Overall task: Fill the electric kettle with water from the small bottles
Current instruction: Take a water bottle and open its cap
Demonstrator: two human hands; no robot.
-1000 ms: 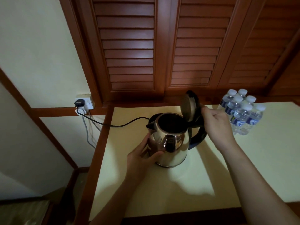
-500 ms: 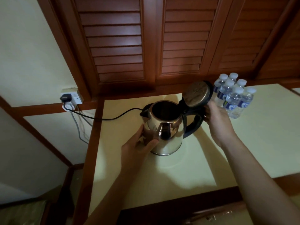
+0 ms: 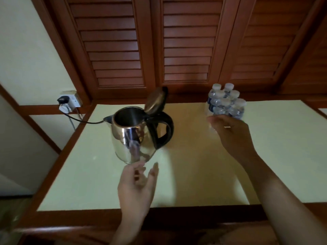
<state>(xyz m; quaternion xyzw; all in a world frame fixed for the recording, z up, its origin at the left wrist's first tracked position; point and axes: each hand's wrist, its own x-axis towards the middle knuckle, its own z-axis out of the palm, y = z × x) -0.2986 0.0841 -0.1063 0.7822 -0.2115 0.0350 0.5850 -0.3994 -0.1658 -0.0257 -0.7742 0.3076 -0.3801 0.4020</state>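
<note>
The kettle (image 3: 131, 138) stands open on the counter (image 3: 88, 174) and looks empty. Right of it, the spread right hand (image 3: 230, 131) reaches for the capped bottles (image 3: 225, 103). The left hand (image 3: 136, 186) is spread, empty.

Both hands have let go of the kettle (image 3: 131, 137). The left hand (image 3: 136, 188) now hovers before it, and the right hand (image 3: 230, 133) has moved across to the bottles (image 3: 224, 103).

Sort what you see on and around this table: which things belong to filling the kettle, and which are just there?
For the job: kettle, its lid raised; small bottles; right hand at the bottles; left hand, open near the kettle.
Just there: wall socket; power cord; louvred doors; table.
</note>
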